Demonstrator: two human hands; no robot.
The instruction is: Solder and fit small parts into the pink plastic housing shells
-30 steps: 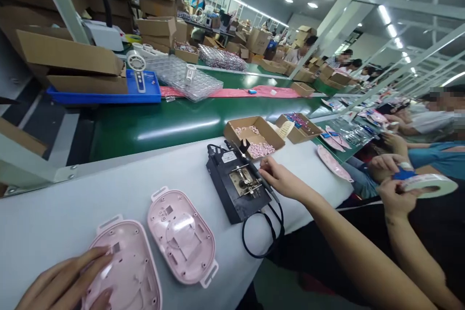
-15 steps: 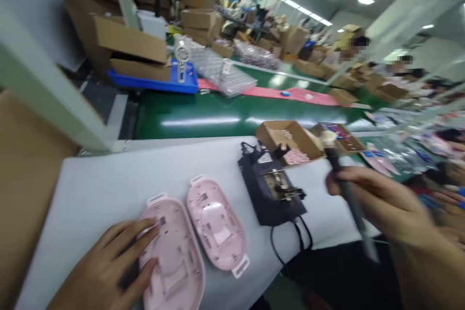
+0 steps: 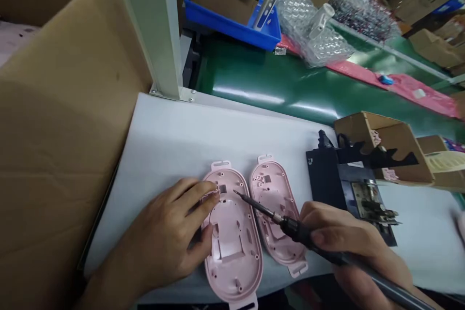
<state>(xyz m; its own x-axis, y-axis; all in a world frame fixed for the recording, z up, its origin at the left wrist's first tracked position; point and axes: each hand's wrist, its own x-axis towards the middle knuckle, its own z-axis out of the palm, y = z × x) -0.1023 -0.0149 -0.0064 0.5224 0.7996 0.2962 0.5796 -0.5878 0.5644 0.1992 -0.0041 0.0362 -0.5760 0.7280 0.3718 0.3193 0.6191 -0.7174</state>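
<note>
My right hand (image 3: 348, 237) grips a dark electric screwdriver (image 3: 298, 232), its thin bit pointing left over the upper part of a pink plastic shell (image 3: 232, 232). Whether the tip touches the shell I cannot tell. Bent over the shell's left rim, my left hand (image 3: 174, 227) presses its fingertips inside near a small square recess. A small pink piece seems to lie under those fingertips, mostly hidden. Close on the right lies a second pink shell (image 3: 272, 193), also with its inner side up and partly covered by the screwdriver.
A black screw feeder (image 3: 327, 179) stands right of the shells, before a cardboard box (image 3: 385, 131) with small pink parts. A metal post (image 3: 156, 29) and large cardboard (image 3: 72, 106) border the left. Behind runs a green conveyor (image 3: 247, 72) with a blue tray (image 3: 225, 24).
My right hand has brought the screwdriver from beside the feeder left to the shell, its bit now pointing at it. My left hand stays on the shell. The view has turned left and down.
</note>
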